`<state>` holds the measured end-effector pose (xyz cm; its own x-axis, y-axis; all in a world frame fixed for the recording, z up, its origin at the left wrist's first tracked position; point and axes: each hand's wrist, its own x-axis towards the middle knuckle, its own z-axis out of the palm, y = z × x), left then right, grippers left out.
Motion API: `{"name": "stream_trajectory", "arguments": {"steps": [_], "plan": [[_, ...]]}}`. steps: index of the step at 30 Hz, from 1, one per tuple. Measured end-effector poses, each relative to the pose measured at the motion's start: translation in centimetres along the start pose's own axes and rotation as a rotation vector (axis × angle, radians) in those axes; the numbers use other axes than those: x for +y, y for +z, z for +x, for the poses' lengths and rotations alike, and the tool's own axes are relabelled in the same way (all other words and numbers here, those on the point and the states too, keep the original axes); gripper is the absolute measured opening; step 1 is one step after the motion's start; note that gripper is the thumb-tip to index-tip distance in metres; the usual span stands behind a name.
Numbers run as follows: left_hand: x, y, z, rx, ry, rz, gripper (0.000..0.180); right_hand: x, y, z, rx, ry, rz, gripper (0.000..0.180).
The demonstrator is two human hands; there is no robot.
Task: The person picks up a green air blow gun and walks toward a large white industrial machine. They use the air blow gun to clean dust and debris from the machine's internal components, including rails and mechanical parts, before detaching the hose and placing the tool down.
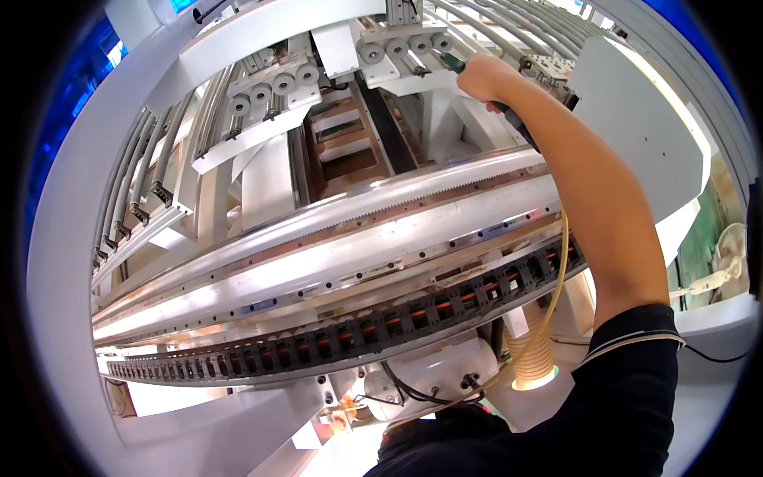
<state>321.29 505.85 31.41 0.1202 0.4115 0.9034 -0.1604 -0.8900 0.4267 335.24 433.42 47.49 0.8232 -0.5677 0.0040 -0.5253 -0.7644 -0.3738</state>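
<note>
My right hand [483,78] is closed around a green-and-black hand tool [453,62], stretched far forward over the machine. The tool's thin tip points left at a row of grey round rollers [396,49] on a white bracket; whether it touches them I cannot tell. Below the fist shows the tool's dark rear end, partly behind my forearm. A thin yellow hose [563,246] runs up behind the forearm; its upper end is hidden, so I cannot tell if it joins the tool. My left hand is out of sight.
A second bracket with rollers [261,92] sits to the left. A toothed rail [397,195] and a black cable chain [318,347] cross between me and the brackets. Under the chain are a white cylinder [445,367] and a ribbed duct [531,358]. A white panel [636,119] stands right.
</note>
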Motion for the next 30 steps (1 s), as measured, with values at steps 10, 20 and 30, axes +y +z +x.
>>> {"name": "stream_trajectory", "arguments": {"steps": [10,20,30], "plan": [[2.0,-1.2,1.5,0.08,0.313,0.022,0.024,-3.8,3.0,2.4,-0.022,0.034,-0.009,0.029],[0.4,-2.8,0.7,0.128,0.425,0.303,0.022,-6.0,2.1,5.9,0.054,0.056,0.277,0.021],[-0.2,-3.7,0.6,0.172,0.51,0.425,0.023,-3.0,6.1,9.0,-0.078,0.173,0.364,0.024]]}}
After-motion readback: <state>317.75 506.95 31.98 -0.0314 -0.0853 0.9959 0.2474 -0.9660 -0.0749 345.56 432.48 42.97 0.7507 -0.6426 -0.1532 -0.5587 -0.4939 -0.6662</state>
